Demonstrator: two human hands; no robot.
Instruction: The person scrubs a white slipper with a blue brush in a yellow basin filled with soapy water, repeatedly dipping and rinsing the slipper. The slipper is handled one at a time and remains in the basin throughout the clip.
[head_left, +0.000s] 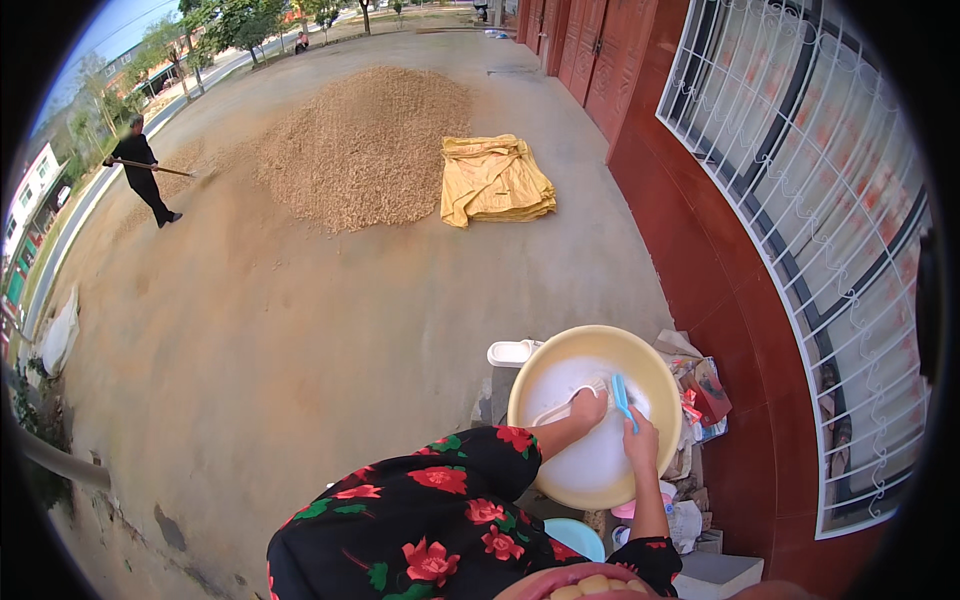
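Note:
A large pale yellow plastic basin (592, 336) holds white, sudsy water. Over it, my left hand (589, 409) grips a white shoe (553, 414), whose rim and sole edge show beside the fingers. My right hand (641, 437) is closed around the handle of a light blue brush (620, 394), its head against or very near the shoe's far end. Whether the bristles touch the shoe is hidden. Outside the basin's upper left rim lies another white shoe or shoe-shaped item (511, 353).
A light blue basin (576, 536) stands below the large one. Cartons and litter (705, 397) line the red wall at right. Ahead are folded yellow woven sacks (495, 180) and a large tan heap (367, 150). A person (141, 172) holds a long-handled tool at far left.

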